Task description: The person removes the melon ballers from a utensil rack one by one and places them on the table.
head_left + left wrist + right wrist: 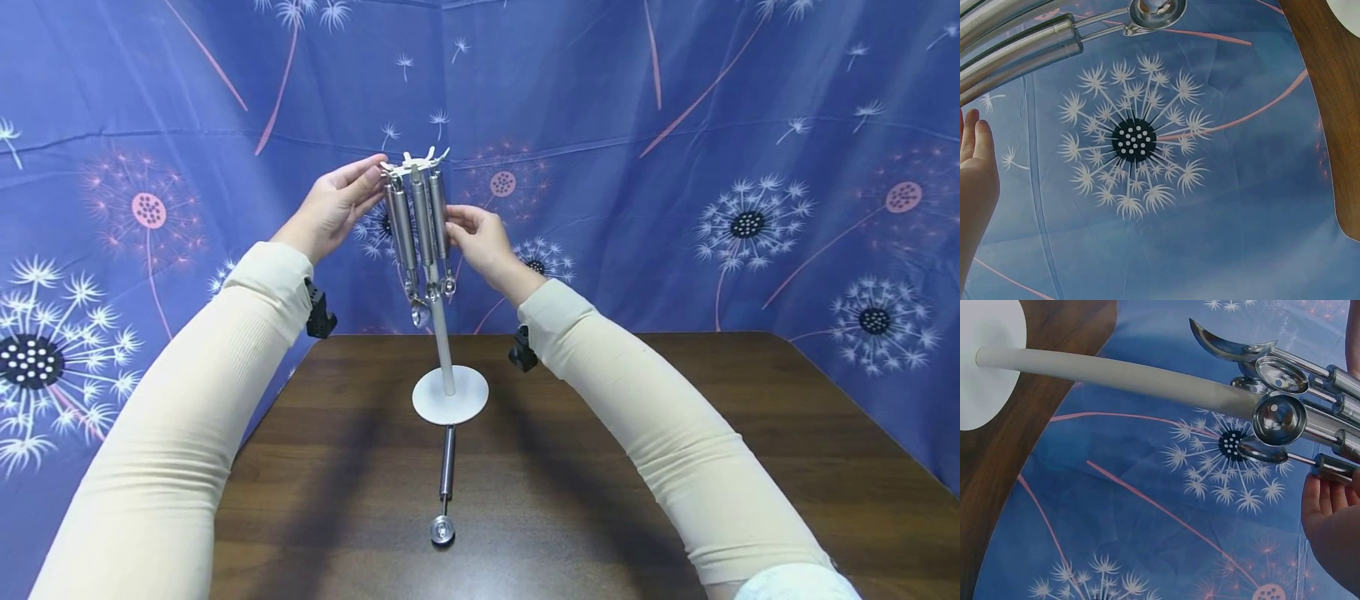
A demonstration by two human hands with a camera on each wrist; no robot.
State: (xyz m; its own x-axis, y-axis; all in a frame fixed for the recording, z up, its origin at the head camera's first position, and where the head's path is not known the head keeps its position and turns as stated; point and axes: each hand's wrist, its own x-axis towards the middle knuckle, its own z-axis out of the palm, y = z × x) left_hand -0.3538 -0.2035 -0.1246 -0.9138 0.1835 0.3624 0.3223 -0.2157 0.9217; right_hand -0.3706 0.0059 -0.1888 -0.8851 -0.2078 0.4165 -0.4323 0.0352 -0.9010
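A white utensil stand with a round base stands upright on the table. Several steel scoops with long tubular handles hang in a ring from its top hooks. At the left of those hooks, my left hand pinches the rim of the stand's top. My right hand pinches the handle of a scoop on the right side, its shallow bowl pointing down. In the right wrist view, round and oval bowls and one curved pointed head cluster around the pole. The left thumb is hidden in the left wrist view.
Another steel scoop lies on the brown wooden table, in front of the base, its round head toward me. A blue dandelion-patterned cloth hangs behind and beside the table. Black wrist cameras are strapped to both sleeves.
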